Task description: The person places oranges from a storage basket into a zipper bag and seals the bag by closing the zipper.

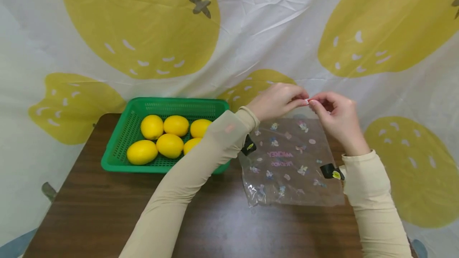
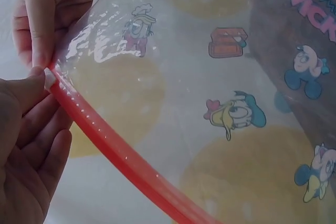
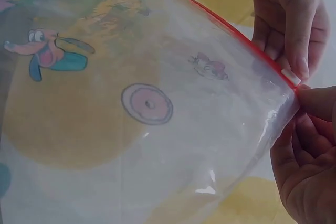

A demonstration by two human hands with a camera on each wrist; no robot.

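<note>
A clear zip bag (image 1: 287,170) with cartoon prints hangs below both hands, over the table. Its red zip strip (image 2: 126,161) ends at a small white slider (image 3: 290,76). My left hand (image 1: 279,100) pinches the slider between thumb and fingers. Right beside it, my right hand (image 1: 337,114) pinches the bag's top corner, seen close in the right wrist view. The two thumbs nearly meet at the end of the strip. To the left, a green basket (image 1: 111,152) holds several lemons (image 1: 169,145); my left sleeve hides part of them.
The brown wooden table (image 1: 97,210) lies under the basket and bag. Behind it hangs a white curtain (image 1: 247,23) printed with large yellow lemons. Black wrist straps (image 1: 328,171) show on both sleeves.
</note>
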